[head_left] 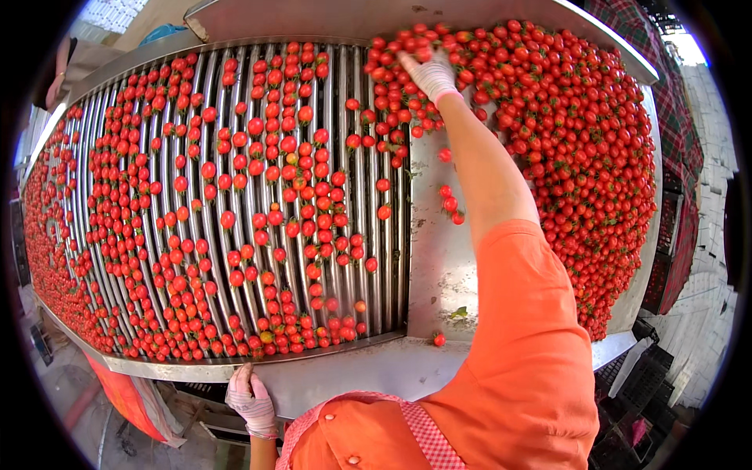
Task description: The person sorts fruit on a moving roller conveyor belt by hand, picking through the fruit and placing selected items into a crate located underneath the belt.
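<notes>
My right hand (432, 77), in a pale glove with bare fingertips, reaches to the far side of the sorting machine. Its fingers are spread over loose cherry tomatoes (580, 157), where the big heap at the right meets the metal rollers (364, 290). Some tomatoes lie under and around the fingers, so their contact is partly hidden. My left hand (252, 401), gloved the same way, is at the near side with bent fingers closed against the metal rim (180, 368). More cherry tomatoes (286, 145) sit in rows between the rollers, thickest toward the left.
A bare metal plate (439, 266) joins the heap to the rollers, with a few stray tomatoes and a green leaf (459, 312) on it. Raised metal walls (313, 19) border the far side. Black crates (642, 376) stand at the lower right. Another person's arm (59, 74) shows at the far left.
</notes>
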Available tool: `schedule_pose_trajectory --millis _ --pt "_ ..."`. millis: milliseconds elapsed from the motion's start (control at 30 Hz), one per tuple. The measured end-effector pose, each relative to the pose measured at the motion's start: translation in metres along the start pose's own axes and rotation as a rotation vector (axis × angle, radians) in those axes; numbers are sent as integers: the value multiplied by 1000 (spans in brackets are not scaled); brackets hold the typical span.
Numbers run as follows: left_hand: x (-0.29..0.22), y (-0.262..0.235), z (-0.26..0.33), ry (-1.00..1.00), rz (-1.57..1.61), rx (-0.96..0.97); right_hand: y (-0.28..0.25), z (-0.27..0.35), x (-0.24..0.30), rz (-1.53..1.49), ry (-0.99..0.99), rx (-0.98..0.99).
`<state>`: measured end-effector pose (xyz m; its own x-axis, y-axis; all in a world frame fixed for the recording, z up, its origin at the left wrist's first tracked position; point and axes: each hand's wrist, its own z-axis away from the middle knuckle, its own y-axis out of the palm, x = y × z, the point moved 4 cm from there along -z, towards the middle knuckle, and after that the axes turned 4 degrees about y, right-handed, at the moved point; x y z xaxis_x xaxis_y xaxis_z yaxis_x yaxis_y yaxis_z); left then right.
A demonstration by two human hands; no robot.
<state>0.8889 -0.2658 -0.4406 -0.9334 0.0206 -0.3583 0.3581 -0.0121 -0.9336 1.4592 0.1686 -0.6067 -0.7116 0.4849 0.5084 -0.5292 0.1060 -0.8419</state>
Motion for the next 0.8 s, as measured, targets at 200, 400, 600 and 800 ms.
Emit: schedule_pose_trajectory --millis 200,400,600,800 --pt "-6 4 0 -2 70 -17 36 80 34 351 -441 110" --pt "-9 7 -1 34 74 -24 32 245 22 227 -576 228" --pt "-11 11 5 77 120 -60 61 472 -17 45 -776 484" --pt "-15 15 7 89 164 -58 36 421 2 -2 -1211 96"
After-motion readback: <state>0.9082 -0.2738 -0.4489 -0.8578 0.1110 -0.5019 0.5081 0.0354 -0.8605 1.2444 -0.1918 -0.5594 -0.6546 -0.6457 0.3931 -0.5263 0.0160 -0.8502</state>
